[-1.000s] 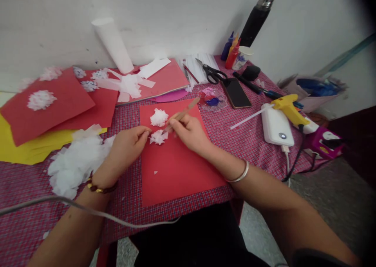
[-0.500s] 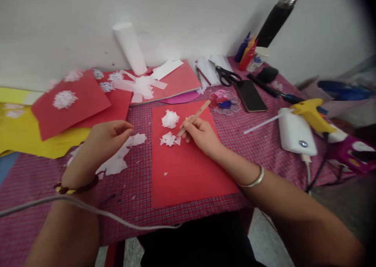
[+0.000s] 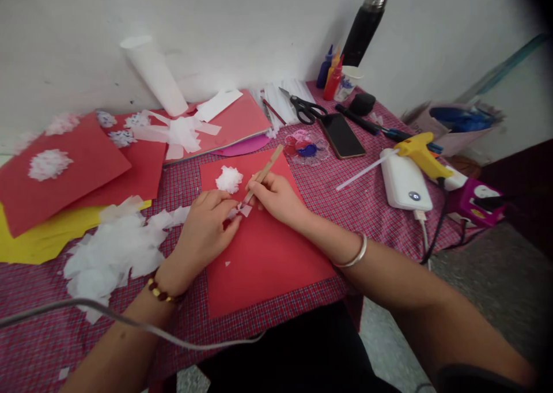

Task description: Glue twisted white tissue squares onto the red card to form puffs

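Note:
A red paper sheet [image 3: 263,254] lies on the checked tablecloth in front of me. My right hand [image 3: 276,197] is closed round a thin wooden stick [image 3: 263,171], whose tip presses on a small white tissue piece [image 3: 245,210] on the sheet. My left hand [image 3: 207,229] has its fingers pinched together at that same tissue piece, partly covering it. A fluffy white tissue flower [image 3: 228,178] sits on the sheet just beyond both hands.
A heap of white tissue scraps [image 3: 110,252] lies left of the sheet. Red sheets [image 3: 78,162] with tissue flowers, yellow paper [image 3: 38,243], scissors [image 3: 305,109], a phone [image 3: 341,135], a yellow glue gun [image 3: 419,154], a white power bank [image 3: 404,180], glue bottles [image 3: 332,76] and a black flask [image 3: 363,27] crowd the table.
My left hand came back from the tissue heap on the left to the red sheet and now pinches the tissue piece by the stick's tip. The right hand kept the stick.

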`<action>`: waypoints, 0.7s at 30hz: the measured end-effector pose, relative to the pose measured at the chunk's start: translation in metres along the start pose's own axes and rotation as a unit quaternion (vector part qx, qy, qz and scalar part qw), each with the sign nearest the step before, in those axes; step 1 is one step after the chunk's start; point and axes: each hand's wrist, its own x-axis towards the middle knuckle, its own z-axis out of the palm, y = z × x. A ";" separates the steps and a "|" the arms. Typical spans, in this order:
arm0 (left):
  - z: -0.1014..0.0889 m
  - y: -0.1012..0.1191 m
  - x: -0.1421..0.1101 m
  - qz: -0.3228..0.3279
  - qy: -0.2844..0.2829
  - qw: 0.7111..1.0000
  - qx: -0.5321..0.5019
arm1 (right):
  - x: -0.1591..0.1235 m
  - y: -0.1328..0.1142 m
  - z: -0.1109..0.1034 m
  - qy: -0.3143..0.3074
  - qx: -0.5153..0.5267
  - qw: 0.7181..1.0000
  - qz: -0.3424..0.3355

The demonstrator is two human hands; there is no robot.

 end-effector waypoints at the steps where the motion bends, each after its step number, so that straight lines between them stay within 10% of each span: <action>1: 0.000 -0.001 0.001 -0.006 -0.003 1.000 0.007 | 0.000 0.001 0.000 -0.002 -0.008 1.000 -0.007; 21: -0.002 -0.014 0.005 -0.096 -0.029 0.993 -0.061 | -0.008 -0.004 0.005 -0.061 -0.193 0.977 -0.067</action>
